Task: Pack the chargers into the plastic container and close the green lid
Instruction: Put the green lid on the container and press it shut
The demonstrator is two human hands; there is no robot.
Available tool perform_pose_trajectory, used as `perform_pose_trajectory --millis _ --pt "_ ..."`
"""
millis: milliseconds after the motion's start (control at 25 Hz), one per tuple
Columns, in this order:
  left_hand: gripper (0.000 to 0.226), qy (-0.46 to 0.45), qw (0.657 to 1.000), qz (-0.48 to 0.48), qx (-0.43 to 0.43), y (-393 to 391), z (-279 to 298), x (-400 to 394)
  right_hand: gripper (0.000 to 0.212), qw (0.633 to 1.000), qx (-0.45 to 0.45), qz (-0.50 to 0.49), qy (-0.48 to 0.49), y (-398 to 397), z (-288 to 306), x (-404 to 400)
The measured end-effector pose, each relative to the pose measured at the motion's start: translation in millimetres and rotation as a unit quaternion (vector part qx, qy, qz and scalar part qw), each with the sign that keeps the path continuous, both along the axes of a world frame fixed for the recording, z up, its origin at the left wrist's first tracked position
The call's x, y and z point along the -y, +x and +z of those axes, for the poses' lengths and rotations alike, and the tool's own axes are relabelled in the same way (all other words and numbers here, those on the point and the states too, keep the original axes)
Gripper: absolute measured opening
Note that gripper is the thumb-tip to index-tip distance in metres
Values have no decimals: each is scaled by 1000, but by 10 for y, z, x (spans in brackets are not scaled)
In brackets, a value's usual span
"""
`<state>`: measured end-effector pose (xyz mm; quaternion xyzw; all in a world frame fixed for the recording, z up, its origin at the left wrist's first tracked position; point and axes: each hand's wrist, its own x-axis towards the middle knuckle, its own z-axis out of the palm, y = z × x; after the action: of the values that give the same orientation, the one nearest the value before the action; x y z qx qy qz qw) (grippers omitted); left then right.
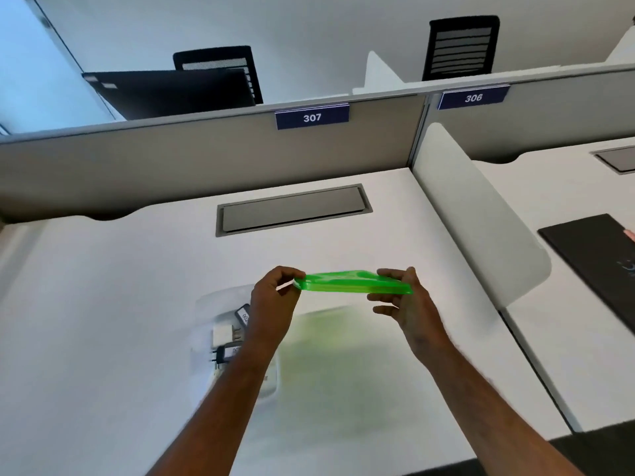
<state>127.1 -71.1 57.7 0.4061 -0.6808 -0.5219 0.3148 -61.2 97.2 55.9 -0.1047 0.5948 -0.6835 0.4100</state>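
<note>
I hold green lid (352,282) level in air, left hand (275,297) pinching one end, right hand (403,297) gripping other, likely squaring it for seating. Plastic container (220,338) with chargers (225,333) on desk (103,304), below left forearm; lid not yet on.

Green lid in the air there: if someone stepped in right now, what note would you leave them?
Left hand pinches one end of the green lid; right hand has its grip on the other end, lid held above the desk.
Plastic container sits on the desk under the left forearm, chargers already inside.
Done: packing, it seems.
Left: lower the lid onto the container and press it shut.
</note>
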Motion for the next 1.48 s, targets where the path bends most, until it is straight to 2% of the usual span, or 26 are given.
perform_pose_trajectory --millis 160,320,360,440,600,840,1040,1160,1480 --pt "39 -24 1000 -5 -1 406 36 175 47 998 8 56 5 290 -19 183" --pt "42 -191 979 -40 62 820 60 313 16 992 -28 106 60 602 -86 426" --pt "41 -233 968 -47 77 925 52 342 16 991 -25 118 63 695 -110 480" --pt "35 -275 955 -53 103 1109 21 380 27 989 -27 132 63 876 -162 578" --pt "34 -237 961 -54 131 1407 -70 390 44 983 -54 150 93 1186 -293 744" --pt "61 -227 958 -74 161 1830 -358 521 41 968 -118 165 147 1474 -366 851" --pt "43 -210 968 -44 129 2007 -510 569 43 955 -173 178 162 1671 -368 953" --pt "25 -205 973 -24 107 2027 -553 595 45 949 -215 184 142 1757 -399 1011" --pt "35 -173 980 -22 98 1963 -644 723 47 904 -333 202 176 1730 -587 1077"
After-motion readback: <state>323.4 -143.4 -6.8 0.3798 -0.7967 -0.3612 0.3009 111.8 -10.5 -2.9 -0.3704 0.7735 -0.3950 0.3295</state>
